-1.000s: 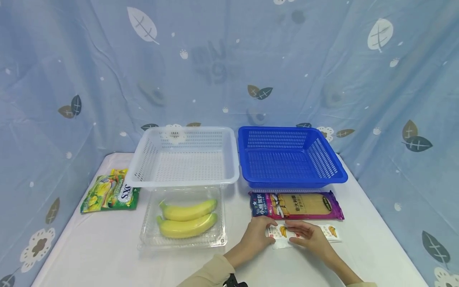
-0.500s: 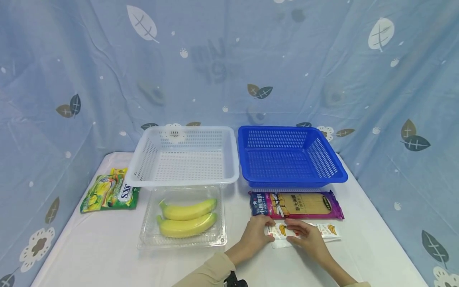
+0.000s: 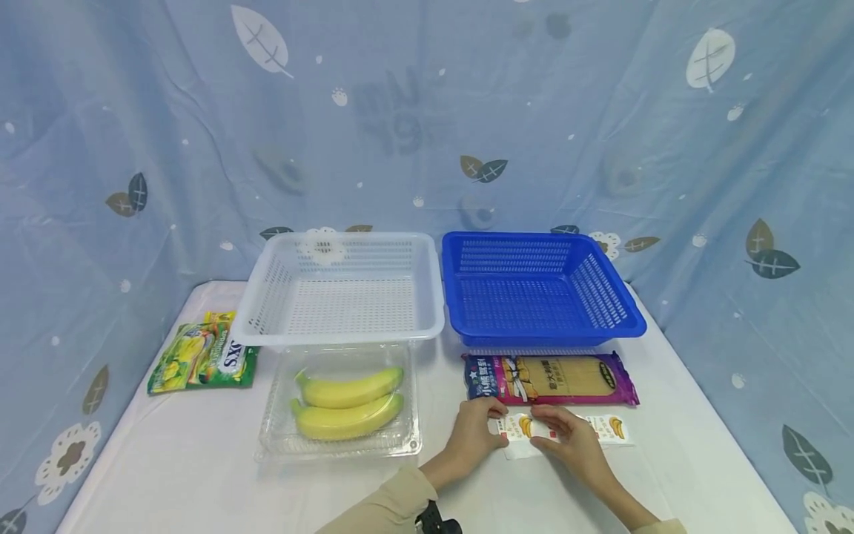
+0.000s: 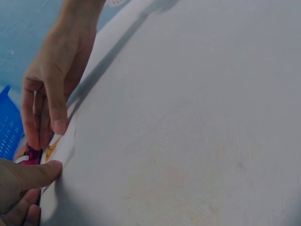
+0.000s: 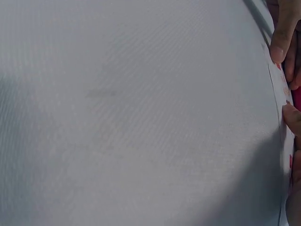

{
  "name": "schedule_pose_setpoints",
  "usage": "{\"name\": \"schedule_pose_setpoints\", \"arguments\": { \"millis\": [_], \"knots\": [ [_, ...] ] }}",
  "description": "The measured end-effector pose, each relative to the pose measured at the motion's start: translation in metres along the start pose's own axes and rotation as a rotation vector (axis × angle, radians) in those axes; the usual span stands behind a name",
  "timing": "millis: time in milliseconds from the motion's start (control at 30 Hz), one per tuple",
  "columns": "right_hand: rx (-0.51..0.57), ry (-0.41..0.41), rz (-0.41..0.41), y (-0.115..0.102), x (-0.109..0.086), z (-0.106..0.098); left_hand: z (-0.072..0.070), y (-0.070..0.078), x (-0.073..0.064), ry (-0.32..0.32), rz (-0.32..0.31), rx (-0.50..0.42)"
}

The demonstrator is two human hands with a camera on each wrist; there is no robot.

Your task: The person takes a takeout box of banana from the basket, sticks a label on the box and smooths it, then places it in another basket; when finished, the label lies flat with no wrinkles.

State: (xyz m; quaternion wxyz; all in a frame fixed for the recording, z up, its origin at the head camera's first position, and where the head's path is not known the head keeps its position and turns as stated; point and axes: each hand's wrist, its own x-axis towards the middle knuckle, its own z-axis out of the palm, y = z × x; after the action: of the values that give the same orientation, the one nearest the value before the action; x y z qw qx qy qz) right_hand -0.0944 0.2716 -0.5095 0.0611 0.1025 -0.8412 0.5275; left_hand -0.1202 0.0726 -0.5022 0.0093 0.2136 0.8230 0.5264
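A white label strip (image 3: 543,429) printed with yellow bananas lies on the table, just in front of a purple pasta packet (image 3: 554,379). My left hand (image 3: 472,432) holds the strip's left end, thumb at the near edge and fingers at the far edge. Around its middle, my right hand (image 3: 579,445) pinches it between thumb and fingers, covering part of the print. A pale backing piece shows below the strip between the hands. In the left wrist view, the left thumb (image 4: 42,174) points toward the right hand's fingertips. The right wrist view catches both thumbs along the strip's edge.
To the left, a clear plastic clamshell box (image 3: 273,437) contains two bananas (image 3: 350,417). Behind stand a white basket (image 3: 340,340) and a blue basket (image 3: 543,337), side by side. Green and yellow snack bags (image 3: 200,360) lie at the far left. Blue curtain (image 3: 427,111) encloses the table.
Both hands have shifted slightly left, with the strip's left end moving along. Their grips look the same, and the other items stay in place.
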Motion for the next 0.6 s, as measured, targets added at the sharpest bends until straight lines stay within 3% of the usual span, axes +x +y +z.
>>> {"name": "schedule_pose_setpoints", "arguments": {
  "millis": [233, 467, 600],
  "knots": [
    [0.054, -0.005, -0.064, -0.001, 0.002, 0.003, -0.001, 0.0, 0.001, 0.0, -0.003, -0.037],
    [0.141, 0.027, 0.06, -0.014, 0.005, 0.008, -0.001, 0.002, 0.001, 0.015, -0.007, -0.015],
    [0.03, 0.017, 0.073, -0.017, 0.006, 0.008, 0.0, 0.002, 0.0, 0.012, -0.006, -0.012]
  ]
}}
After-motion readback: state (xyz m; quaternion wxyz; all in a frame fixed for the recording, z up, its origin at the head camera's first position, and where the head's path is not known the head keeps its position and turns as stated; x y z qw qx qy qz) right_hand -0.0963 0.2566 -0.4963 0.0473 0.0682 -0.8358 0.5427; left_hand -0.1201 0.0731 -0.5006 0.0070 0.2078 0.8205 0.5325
